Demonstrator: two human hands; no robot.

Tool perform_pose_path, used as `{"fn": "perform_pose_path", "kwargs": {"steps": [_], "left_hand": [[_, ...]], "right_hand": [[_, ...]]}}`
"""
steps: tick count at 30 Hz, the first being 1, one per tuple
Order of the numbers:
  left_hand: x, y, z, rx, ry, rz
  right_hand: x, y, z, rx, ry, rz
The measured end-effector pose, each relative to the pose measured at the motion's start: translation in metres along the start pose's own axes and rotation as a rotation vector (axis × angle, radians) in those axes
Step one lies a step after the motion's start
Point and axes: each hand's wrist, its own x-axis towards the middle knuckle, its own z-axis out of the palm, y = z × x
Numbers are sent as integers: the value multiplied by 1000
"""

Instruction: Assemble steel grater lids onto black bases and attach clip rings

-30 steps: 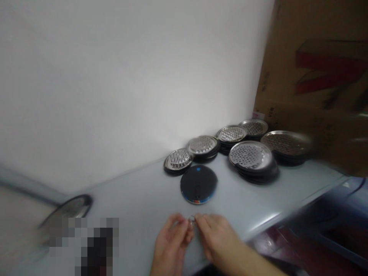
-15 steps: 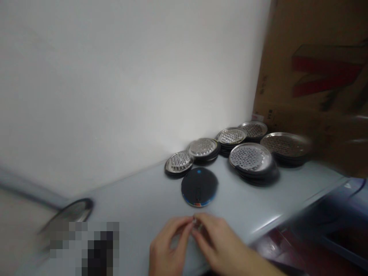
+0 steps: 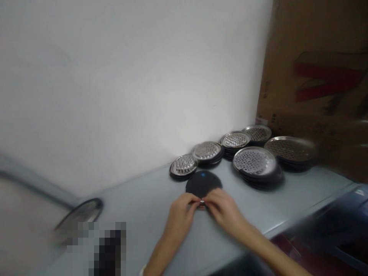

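Note:
A black round disc with a blue dot near its far edge lies on the grey table. My left hand and my right hand meet over its near edge, both closed in a pinch. Between their fingertips shows a small shiny metal piece, too small and blurred to name. The fingers cover part of the disc's front rim, where a bit of orange-red shows. Whether the metal piece touches the disc, I cannot tell.
Several stacks of round metal grater discs stand behind and to the right. Another round disc is at the left, blurred and partly pixelated. A white wall closes the back, and a large cardboard box stands at right.
Both hands have moved forward from the table's near side to the black disc's front edge, still pinching the small metal piece. The whole view has shifted slightly.

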Motion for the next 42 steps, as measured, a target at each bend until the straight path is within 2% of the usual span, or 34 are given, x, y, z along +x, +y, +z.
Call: {"fn": "perform_pose_path", "kwargs": {"steps": [3, 9, 17, 28, 33, 37, 42], "left_hand": [[2, -7, -1, 88, -57, 71], [1, -15, -3, 244, -129, 245], [6, -24, 1, 257, -149, 276], [13, -39, -4, 232, -209, 316], [16, -44, -1, 204, -191, 422], [18, -38, 1, 202, -201, 398], [13, -20, 3, 263, -197, 347]], "right_hand": [[2, 3, 1, -120, -52, -20], [3, 2, 3, -197, -99, -62], [5, 13, 2, -374, -137, -158], [5, 15, -1, -451, -197, -259], [4, 17, -7, -394, -205, -278], [-2, 22, -11, -282, -141, -267], [-5, 25, -11, -166, -42, -251]]}}
